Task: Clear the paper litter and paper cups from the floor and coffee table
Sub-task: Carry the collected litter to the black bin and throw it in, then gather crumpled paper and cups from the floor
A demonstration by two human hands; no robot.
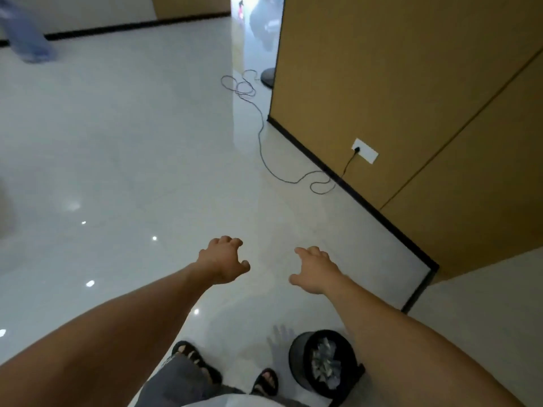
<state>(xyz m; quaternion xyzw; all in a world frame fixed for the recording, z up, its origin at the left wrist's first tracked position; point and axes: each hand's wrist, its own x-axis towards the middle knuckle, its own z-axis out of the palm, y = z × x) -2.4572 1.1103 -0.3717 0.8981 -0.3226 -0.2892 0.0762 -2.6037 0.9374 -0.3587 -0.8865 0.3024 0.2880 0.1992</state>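
Both my arms reach forward over a glossy pale floor [123, 148]. My left hand [224, 261] hangs with fingers loosely curled and holds nothing. My right hand [315, 270] is spread, palm down, also holding nothing. A black round bin [299, 359] stands on the floor by my right foot, under my right forearm, with crumpled paper [324, 362] inside it. No paper litter or paper cups show on the floor in view. The coffee table is out of sight.
A tan wall [411, 98] with a black skirting runs along the right, carrying a white socket [365, 150]. A thin dark cable [260, 133] loops from it across the floor towards a round black stand base [268, 78]. Another person's leg [25, 33] is at the far left.
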